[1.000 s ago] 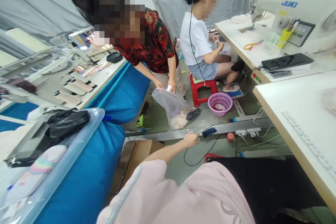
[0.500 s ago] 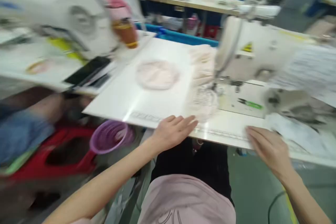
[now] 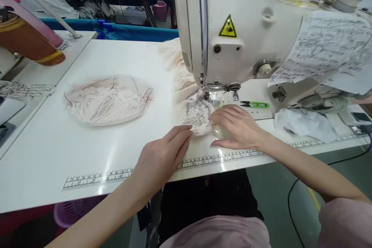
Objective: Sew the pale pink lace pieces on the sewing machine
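Note:
A cream lace fabric [image 3: 200, 114] lies under the presser foot of a white sewing machine [image 3: 244, 35], its gathered part trailing back behind the machine's head. My left hand [image 3: 162, 155] has its fingers closed on the near left edge of the lace. On the right edge rests my right hand [image 3: 236, 126], fingers stretched out flat and thumb held apart. Green thread snips [image 3: 255, 104] lie on the machine bed just beyond the right hand. Left of both hands, a separate bundle of pale lace [image 3: 109, 100] with loose dark red threads sits on the table.
A printed ruler [image 3: 197, 162] runs along the table's front edge [image 3: 130, 193]. White crumpled cloth [image 3: 305, 124] lies at the right, below handwritten papers [image 3: 325, 50]. A brown-and-pink bottle [image 3: 31, 38] leans in at the left; a purple basket [image 3: 75, 211] is below the table.
The view has come closer to the machine and turned. My left hand has reached the lace edge, and my right hand has moved left from the table edge onto the lace.

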### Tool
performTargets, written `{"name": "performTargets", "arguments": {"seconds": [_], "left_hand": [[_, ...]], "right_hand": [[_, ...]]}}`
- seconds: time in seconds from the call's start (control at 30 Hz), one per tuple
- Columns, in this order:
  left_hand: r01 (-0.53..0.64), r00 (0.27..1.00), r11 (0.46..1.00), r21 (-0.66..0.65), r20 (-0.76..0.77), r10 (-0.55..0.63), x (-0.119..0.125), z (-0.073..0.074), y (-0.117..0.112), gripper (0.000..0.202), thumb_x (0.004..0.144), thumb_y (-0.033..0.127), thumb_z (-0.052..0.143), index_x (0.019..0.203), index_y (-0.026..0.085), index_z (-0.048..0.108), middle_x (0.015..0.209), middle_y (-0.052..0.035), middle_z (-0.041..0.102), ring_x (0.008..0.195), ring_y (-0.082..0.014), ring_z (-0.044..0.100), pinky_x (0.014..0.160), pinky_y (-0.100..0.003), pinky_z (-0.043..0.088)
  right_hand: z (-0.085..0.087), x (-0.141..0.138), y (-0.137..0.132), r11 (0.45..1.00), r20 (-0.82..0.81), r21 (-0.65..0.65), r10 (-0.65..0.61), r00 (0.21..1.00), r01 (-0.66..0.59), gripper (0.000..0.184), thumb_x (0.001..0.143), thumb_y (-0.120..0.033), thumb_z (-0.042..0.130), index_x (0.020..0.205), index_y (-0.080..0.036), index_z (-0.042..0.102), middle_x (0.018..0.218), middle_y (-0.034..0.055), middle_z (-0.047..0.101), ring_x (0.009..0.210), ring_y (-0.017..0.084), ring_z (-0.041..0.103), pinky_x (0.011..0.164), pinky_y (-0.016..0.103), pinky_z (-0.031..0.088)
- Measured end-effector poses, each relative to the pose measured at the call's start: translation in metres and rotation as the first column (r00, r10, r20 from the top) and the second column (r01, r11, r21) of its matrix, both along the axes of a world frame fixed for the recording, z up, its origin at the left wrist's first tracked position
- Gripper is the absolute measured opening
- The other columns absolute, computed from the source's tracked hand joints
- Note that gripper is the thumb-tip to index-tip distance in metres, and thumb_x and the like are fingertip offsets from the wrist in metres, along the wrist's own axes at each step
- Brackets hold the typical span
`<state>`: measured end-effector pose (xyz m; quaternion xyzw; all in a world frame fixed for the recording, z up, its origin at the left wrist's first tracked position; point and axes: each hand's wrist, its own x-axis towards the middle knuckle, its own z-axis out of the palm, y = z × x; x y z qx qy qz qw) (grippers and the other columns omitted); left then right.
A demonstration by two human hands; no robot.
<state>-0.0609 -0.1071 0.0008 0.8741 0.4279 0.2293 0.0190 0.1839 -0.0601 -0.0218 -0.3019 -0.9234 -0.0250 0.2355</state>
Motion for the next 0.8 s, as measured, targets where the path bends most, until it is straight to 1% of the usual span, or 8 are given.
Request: {"name": "performTargets", "arguments": {"seconds": [0.07,0.13,0.23,0.37,0.43,0.53,0.67,0.8], "left_hand": [[-0.065,0.997,0.986,-0.154,0.036,0.071,0.002,0.015,0.007,0.019,0.099,0.026,0.038,0.103,0.019,0.055,0.090,-0.0010,0.070,0.062,-0.0120,0.064,0.050,-0.024,0.046],[-0.082,0.997,0.973,-0.215,-0.001,0.083,0.003,0.026,0.017,0.020,0.098,0.030,0.037,0.098,0.020,0.054,0.076,0.0015,0.068,0.050,-0.0118,0.057,0.045,-0.025,0.040],[-0.008,0.995,0.982,-0.187,-0.101,-0.011,0.006,0.029,0.036,0.019,0.092,0.033,0.048,0.103,0.019,0.054,0.079,-0.0010,0.068,0.055,-0.0154,0.060,0.046,-0.026,0.039],[0.132,0.956,0.989,-0.068,-0.256,-0.145,0.015,0.013,0.063,0.019,0.082,0.022,0.060,0.101,0.018,0.060,0.079,-0.0015,0.068,0.068,-0.0191,0.063,0.057,-0.029,0.042],[0.207,0.937,0.978,0.022,-0.292,-0.192,0.019,0.004,0.072,0.016,0.080,0.012,0.056,0.093,0.018,0.063,0.068,0.0019,0.064,0.063,-0.0170,0.060,0.059,-0.030,0.041],[0.296,0.925,0.936,0.191,-0.303,-0.230,0.022,-0.004,0.078,0.029,0.079,-0.001,0.046,0.085,0.019,0.066,0.056,0.0047,0.056,0.054,-0.0141,0.052,0.058,-0.029,0.038],[0.303,0.936,0.890,0.341,-0.282,-0.211,0.021,-0.009,0.077,0.028,0.085,0.000,0.046,0.080,0.017,0.067,0.052,0.0045,0.052,0.051,-0.0128,0.047,0.057,-0.030,0.036],[0.306,0.941,0.882,0.360,-0.257,-0.221,0.023,-0.008,0.074,0.027,0.086,0.001,0.045,0.080,0.016,0.067,0.051,0.0046,0.050,0.050,-0.0123,0.045,0.058,-0.030,0.037]], "right_hand": [[-0.002,-0.007,0.013,0.998,0.026,0.047,-0.052,0.998,0.051,0.039,0.089,-0.046,0.054,0.109,-0.013,0.057,0.095,0.0087,0.068,0.092,0.024,0.062,0.088,0.042,0.048],[-0.002,-0.008,0.022,0.995,0.054,0.072,-0.071,0.996,0.067,0.019,0.090,-0.024,0.048,0.100,-0.015,0.060,0.086,0.0056,0.068,0.085,0.021,0.062,0.079,0.036,0.048],[0.000,-0.006,0.030,0.999,0.050,0.030,-0.012,0.999,0.010,0.023,0.083,-0.008,0.043,0.091,-0.016,0.063,0.082,0.0027,0.068,0.079,0.017,0.062,0.070,0.030,0.047],[0.002,-0.003,0.036,0.996,-0.048,-0.038,0.085,0.995,-0.086,0.025,0.081,-0.007,0.043,0.090,-0.018,0.063,0.084,0.0005,0.069,0.079,0.015,0.063,0.078,0.033,0.048],[0.000,-0.003,0.037,0.991,-0.111,-0.047,0.118,0.987,-0.124,0.025,0.080,-0.006,0.043,0.092,-0.019,0.061,0.085,-0.0012,0.070,0.081,0.014,0.062,0.083,0.034,0.048],[-0.004,0.000,0.037,0.992,-0.108,-0.076,0.094,0.990,-0.102,0.023,0.083,-0.011,0.045,0.100,-0.019,0.058,0.093,0.0007,0.069,0.089,0.016,0.061,0.086,0.037,0.047],[-0.007,0.003,0.035,0.999,0.039,-0.040,0.012,0.999,-0.010,0.029,0.089,-0.031,0.051,0.114,-0.015,0.053,0.113,0.0095,0.064,0.103,0.024,0.057,0.082,0.041,0.045],[-0.008,-0.003,0.035,0.997,0.019,0.076,0.027,0.999,-0.028,0.018,0.093,-0.030,0.052,0.107,-0.020,0.056,0.107,0.0041,0.067,0.101,0.019,0.059,0.087,0.039,0.046]]}}
